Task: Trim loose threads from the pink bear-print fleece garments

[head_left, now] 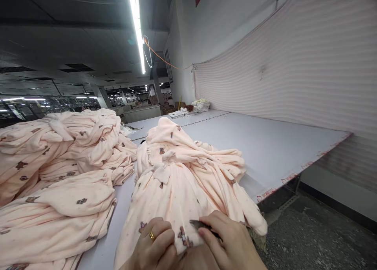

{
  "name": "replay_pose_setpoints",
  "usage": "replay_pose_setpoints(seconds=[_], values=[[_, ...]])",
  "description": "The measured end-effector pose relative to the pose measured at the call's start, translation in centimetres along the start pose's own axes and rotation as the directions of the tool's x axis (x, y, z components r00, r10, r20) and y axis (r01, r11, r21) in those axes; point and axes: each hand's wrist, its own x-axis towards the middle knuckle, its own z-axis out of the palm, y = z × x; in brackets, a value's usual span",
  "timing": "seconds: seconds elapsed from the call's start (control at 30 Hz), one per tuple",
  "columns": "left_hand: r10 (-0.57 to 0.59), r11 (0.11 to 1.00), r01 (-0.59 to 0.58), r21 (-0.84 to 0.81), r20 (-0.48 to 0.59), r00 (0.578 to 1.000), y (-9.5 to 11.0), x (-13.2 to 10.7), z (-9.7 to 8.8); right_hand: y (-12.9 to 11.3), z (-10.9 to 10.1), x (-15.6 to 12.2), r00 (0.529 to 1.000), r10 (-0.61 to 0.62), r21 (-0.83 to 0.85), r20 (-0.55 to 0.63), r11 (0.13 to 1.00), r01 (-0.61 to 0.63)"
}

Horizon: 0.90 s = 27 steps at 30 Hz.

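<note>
A pale pink fleece garment (pixel 176 187) with small brown bear prints lies spread on the table in front of me, its gathered folds running away from me. My left hand (pixel 156 242), a gold ring on one finger, is closed on the cloth at the near edge. Beside it, my right hand (pixel 225 238) grips a pair of dark thread snips (pixel 197 224), the pointed tip showing past the fingers and aimed left over the fabric. The rest of the snips is mostly hidden by the hand.
To the left rises a large heap of similar pink garments (pixel 67 156). The pale tabletop (pixel 265 148) stretches back and right, ending at a taped edge (pixel 294 179). Folded white stacks (pixel 200 105) sit at the far end. A striped cloth (pixel 294 62) hangs along the right.
</note>
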Motion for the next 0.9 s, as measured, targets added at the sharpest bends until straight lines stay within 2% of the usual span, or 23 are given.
replay_pose_setpoints(seconds=[0.07, 0.17, 0.27, 0.37, 0.43, 0.5, 0.57, 0.6, 0.63, 0.67, 0.7, 0.73, 0.77, 0.8, 0.83, 0.87, 0.9], values=[[-0.01, 1.0, 0.01, -0.021, 0.006, 1.0, -0.1, -0.2, -0.2, 0.3, 0.1, -0.2, 1.0, 0.005, 0.052, -0.014, 0.999, -0.004], [-0.031, 0.998, 0.031, -0.047, -0.012, 0.999, 0.0, -0.2, -0.3, 0.3, -0.1, -0.2, 0.998, -0.053, 0.126, 0.038, 0.991, 0.047], [-0.041, 0.998, 0.039, -0.059, -0.035, 0.999, 0.0, 0.0, -0.3, 0.1, 0.1, 0.0, 0.996, -0.072, 0.114, 0.055, 0.991, 0.066], [-0.122, 0.992, 0.117, -0.048, -0.125, 0.985, 0.0, -0.2, -0.4, 0.0, 0.6, 0.3, 0.999, -0.041, 0.114, -0.001, 0.993, 0.041], [-0.164, 0.986, 0.158, -0.049, -0.171, 0.972, 0.1, -0.7, -0.3, 0.0, 0.8, 0.4, 0.997, -0.073, 0.162, 0.013, 0.984, 0.07], [-0.183, 0.982, 0.173, -0.069, -0.17, 0.968, 0.5, -0.9, -0.2, -0.1, 0.9, 0.5, 0.99, -0.131, 0.185, 0.044, 0.975, 0.12], [-0.238, 0.968, 0.22, -0.122, -0.16, 0.958, 0.8, -0.7, -0.2, -0.1, 1.0, 0.6, 0.99, -0.141, 0.168, 0.025, 0.977, 0.134], [-0.323, 0.936, 0.293, -0.195, -0.148, 0.935, 0.7, -0.4, -0.3, 0.0, 1.0, 0.6, 0.992, -0.124, 0.167, -0.01, 0.978, 0.124], [-0.445, 0.871, 0.395, -0.294, -0.128, 0.886, 0.5, 0.1, -0.7, 0.2, 1.1, 0.6, 0.994, -0.094, 0.182, -0.059, 0.978, 0.103], [-0.576, 0.771, 0.502, -0.391, -0.093, 0.812, -0.1, 0.7, -1.2, 0.6, 1.2, 0.5, 0.992, -0.05, 0.208, -0.114, 0.975, 0.073], [-0.702, 0.638, 0.595, -0.49, -0.05, 0.711, -0.9, 1.4, -1.9, 1.0, 1.3, 0.5, 0.985, 0.011, 0.24, -0.17, 0.97, 0.031], [-0.808, 0.478, 0.655, -0.585, 0.001, 0.59, -1.9, 2.1, -2.7, 1.5, 1.5, 0.4, 0.972, 0.09, 0.274, -0.215, 0.961, -0.028], [-0.862, 0.383, 0.675, -0.631, 0.019, 0.507, -3.0, 2.8, -3.5, 2.1, 1.7, 0.4, 0.954, 0.177, 0.311, -0.241, 0.946, -0.097], [-0.915, 0.217, 0.646, -0.732, 0.079, 0.397, -4.1, 3.4, -4.1, 2.6, 2.0, 0.4, 0.934, 0.262, 0.355, -0.244, 0.92, -0.165], [-0.922, 0.128, 0.605, -0.786, 0.129, 0.364, -4.8, 3.9, -4.5, 3.0, 2.3, 0.5, 0.916, 0.333, 0.409, -0.224, 0.885, -0.221], [-0.893, 0.124, 0.608, -0.784, 0.179, 0.412, -5.1, 4.3, -4.5, 3.3, 2.7, 0.6, 0.904, 0.383, 0.475, -0.188, 0.841, -0.257], [-0.821, 0.172, 0.67, -0.723, 0.27, 0.503, -5.0, 4.6, -4.1, 3.4, 3.1, 0.8, 0.9, 0.41, 0.549, -0.147, 0.791, -0.27]])
